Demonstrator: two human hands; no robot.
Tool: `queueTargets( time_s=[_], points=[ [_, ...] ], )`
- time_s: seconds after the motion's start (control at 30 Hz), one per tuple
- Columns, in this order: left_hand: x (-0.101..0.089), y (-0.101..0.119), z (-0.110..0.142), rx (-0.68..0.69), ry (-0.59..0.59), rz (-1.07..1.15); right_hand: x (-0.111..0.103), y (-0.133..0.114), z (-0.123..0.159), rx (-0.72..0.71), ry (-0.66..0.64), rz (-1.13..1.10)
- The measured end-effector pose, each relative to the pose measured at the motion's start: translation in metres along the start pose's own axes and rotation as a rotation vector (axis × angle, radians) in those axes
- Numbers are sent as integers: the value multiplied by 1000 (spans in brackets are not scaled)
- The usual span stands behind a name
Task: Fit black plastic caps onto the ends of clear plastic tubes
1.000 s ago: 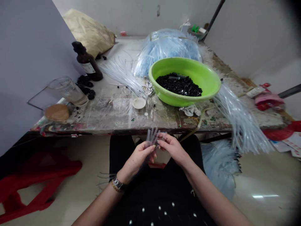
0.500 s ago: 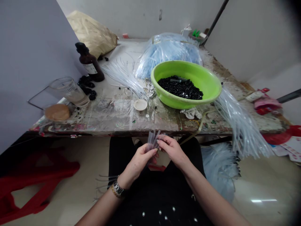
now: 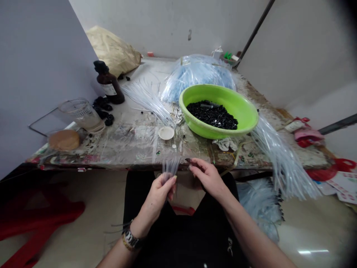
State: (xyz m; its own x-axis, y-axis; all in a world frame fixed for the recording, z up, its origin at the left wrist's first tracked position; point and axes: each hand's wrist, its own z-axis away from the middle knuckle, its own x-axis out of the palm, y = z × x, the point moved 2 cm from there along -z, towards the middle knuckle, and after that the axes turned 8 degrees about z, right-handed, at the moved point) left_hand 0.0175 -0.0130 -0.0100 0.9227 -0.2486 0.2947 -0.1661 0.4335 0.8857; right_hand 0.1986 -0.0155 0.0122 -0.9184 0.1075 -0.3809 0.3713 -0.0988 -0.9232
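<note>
My left hand (image 3: 163, 190) is closed around a bundle of thin clear plastic tubes (image 3: 170, 167), held upright just in front of the table edge. The tubes fan out slightly at their upper ends. To the right of the bundle and apart from it is my right hand (image 3: 208, 176), its thumb and index finger bent toward each other. A small dark piece (image 3: 187, 160) shows at the index fingertip; its kind is too small to make out. Beyond the hands, a green basin (image 3: 223, 131) on the table holds many small black parts (image 3: 212, 116).
Clear tubes (image 3: 281, 160) hang over the table's right edge. A large tube bundle (image 3: 199, 72) lies behind the basin. At left are a brown bottle (image 3: 110, 87), a glass beaker (image 3: 86, 115) and a round tan block (image 3: 64, 140). A small white dish (image 3: 166, 133) sits mid-table.
My left hand has shifted left with the tubes. My right hand has come away from the bundle, opening a gap between them. The view has tilted up slightly.
</note>
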Motion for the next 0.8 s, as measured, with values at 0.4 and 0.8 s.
queueTargets(
  time_s=[0.4,0.8],
  points=[
    [-12,-3,-11,-4,122,136,-27,-41,-53,-431,163,580],
    [-14,1,-9,7,125,129,2,-20,-115,-294,67,1041]
  ],
)
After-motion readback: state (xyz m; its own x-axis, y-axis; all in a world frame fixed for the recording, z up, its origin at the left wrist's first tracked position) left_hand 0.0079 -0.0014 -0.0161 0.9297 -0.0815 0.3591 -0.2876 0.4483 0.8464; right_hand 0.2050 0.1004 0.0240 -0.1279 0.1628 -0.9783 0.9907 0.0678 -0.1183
